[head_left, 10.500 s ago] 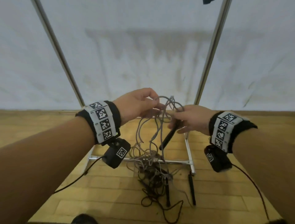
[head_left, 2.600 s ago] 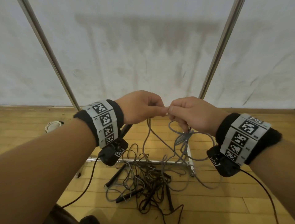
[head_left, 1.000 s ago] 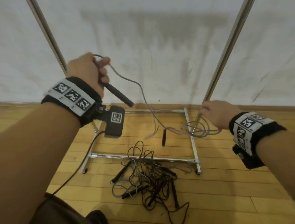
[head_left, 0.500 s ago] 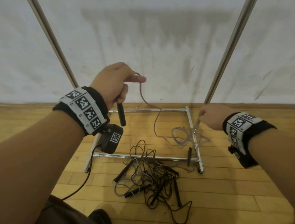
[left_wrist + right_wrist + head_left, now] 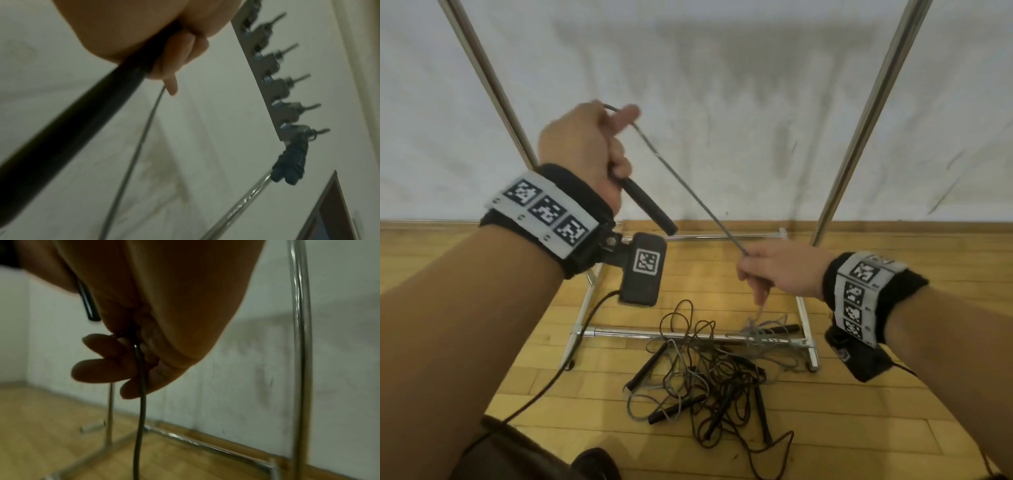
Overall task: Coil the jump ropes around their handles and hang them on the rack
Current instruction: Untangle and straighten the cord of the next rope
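Note:
My left hand (image 5: 589, 150) is raised and grips a black jump-rope handle (image 5: 647, 205) that slants down to the right; the same handle (image 5: 68, 129) fills the left wrist view. The grey rope (image 5: 688, 192) runs taut from the left hand's top down to my right hand (image 5: 774, 270), which pinches it. Below the right hand the rope (image 5: 140, 394) hangs to a loose grey bundle (image 5: 756, 334) on the rack's base, beside its other black handle (image 5: 782, 329). The rack's hook bar (image 5: 265, 78) shows in the left wrist view, with one coiled dark rope (image 5: 292, 160) hanging from its last hook.
A tangle of dark jump ropes (image 5: 709, 380) with several black handles lies on the wooden floor in front of the chrome rack base (image 5: 654, 334). Two chrome uprights (image 5: 873, 113) rise against a white wall. A small white object (image 5: 92, 428) lies on the floor.
The left hand rose and tilted the handle out to the right. The right hand moved left and down along the rope, which went from slack to taut between the hands.

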The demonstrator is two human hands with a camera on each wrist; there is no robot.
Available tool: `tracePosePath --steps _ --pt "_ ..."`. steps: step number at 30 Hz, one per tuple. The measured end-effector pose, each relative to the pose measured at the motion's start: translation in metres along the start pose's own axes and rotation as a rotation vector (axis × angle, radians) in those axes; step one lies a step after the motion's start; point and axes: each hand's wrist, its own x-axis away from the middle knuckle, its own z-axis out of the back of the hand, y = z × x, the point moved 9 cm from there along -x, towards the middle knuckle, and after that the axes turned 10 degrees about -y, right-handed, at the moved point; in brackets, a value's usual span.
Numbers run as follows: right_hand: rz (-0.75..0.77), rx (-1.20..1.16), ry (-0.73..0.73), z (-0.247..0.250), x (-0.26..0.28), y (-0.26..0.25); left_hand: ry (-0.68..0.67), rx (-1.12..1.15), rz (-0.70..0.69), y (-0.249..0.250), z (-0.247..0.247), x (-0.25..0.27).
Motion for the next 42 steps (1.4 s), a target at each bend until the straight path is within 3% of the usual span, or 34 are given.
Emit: tracePosePath --steps 2,4,6,8,9,11,13,15,17,20,21,24,25,26,28,32,35,37,42 --pt "-0.121 0.15 -0.042 -0.004 0.0 0.027 0.08 -0.277 -0.077 0.012 0.015 -0.005" --pt "-0.158 0.224 -0.048 -0.003 -0.001 0.031 0.0 -0.427 -0.134 0.003 0.002 0.0" --pt "-0.099 0.194 -0.01 0.0 -0.002 0.013 -0.343 -0.597 -0.083 -0.032 -0.039 0.016" --pt "0.007 0.107 0.038 0.006 -0.001 -0.015 -0.755 -0.792 0.096 -0.08 -0.076 0.047" --pt "0.054 0.071 0.051 0.009 0.001 -0.028 -0.893 -0.872 0.178 -0.098 -0.085 0.061" --pt "0.098 0.048 0.051 0.015 0.007 -0.041 -1.0 -0.976 0.251 -0.111 -0.092 0.073" --pt "0.099 0.061 0.068 0.024 0.013 -0.04 -1.027 -1.085 0.208 -0.108 -0.095 0.072" --pt "0.099 0.047 0.113 0.034 0.018 -0.031 -0.955 -1.272 0.048 -0.09 -0.093 0.058" --pt "0.082 0.026 0.149 0.042 0.019 -0.012 -0.656 -1.215 -0.074 -0.054 -0.076 0.027" --pt "-0.078 0.2 0.12 0.044 0.019 0.038 -0.153 -0.83 -0.06 0.003 0.0 -0.023" --pt "-0.164 0.261 0.068 0.04 0.02 0.061 -0.065 -0.911 -0.022 0.014 0.025 -0.033" --pt "-0.364 0.362 -0.078 0.028 0.028 0.113 0.047 -1.487 0.045 0.016 0.07 -0.049" --pt "-0.376 0.371 -0.077 0.028 0.029 0.116 0.029 -1.558 0.083 0.006 0.072 -0.048" --pt "-0.362 0.37 -0.051 0.031 0.027 0.113 -0.006 -1.462 0.163 -0.011 0.073 -0.045" --pt "-0.3 0.36 0.023 0.04 0.022 0.091 -0.156 -1.178 0.18 -0.037 0.048 -0.028" --pt "-0.144 0.272 0.047 0.042 0.014 0.031 -0.761 -1.056 0.187 -0.089 -0.052 0.019" --pt "-0.04 0.104 0.071 0.04 0.015 -0.002 -1.015 -1.114 0.201 -0.115 -0.097 0.052" --pt "0.005 0.029 0.083 0.04 0.017 -0.012 -1.062 -1.194 0.177 -0.122 -0.108 0.061" --pt "0.056 -0.02 0.091 0.039 0.018 -0.005 -0.953 -1.351 0.089 -0.107 -0.098 0.045"
